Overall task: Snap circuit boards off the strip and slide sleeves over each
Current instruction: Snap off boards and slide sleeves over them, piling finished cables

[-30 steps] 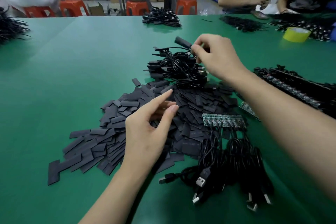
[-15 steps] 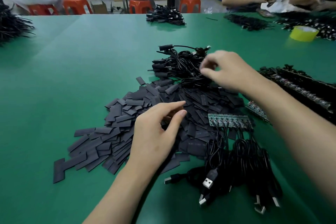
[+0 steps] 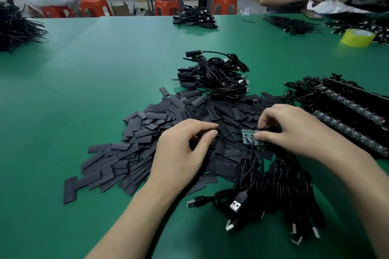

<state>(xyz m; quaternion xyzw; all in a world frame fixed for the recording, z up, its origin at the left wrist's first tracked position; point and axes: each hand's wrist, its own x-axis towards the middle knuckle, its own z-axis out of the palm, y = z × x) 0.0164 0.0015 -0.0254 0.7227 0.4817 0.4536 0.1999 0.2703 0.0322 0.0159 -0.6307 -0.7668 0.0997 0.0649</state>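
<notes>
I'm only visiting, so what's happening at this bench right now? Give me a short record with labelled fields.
Surface: green table
Right hand: pinches the circuit board strip, with USB cables attached
Left hand: fingers curled over the sleeve pile; unclear whether it holds one
Behind the pile: heap of sleeved cables
Right side: more board strips
Far right: yellow tape roll

Dark grey sleeves (image 3: 136,149) and black cables (image 3: 280,183) stood out against a green counter (image 3: 105,69); the circuit strip (image 3: 247,137) was green, the tape roll (image 3: 357,38) yellow.
</notes>
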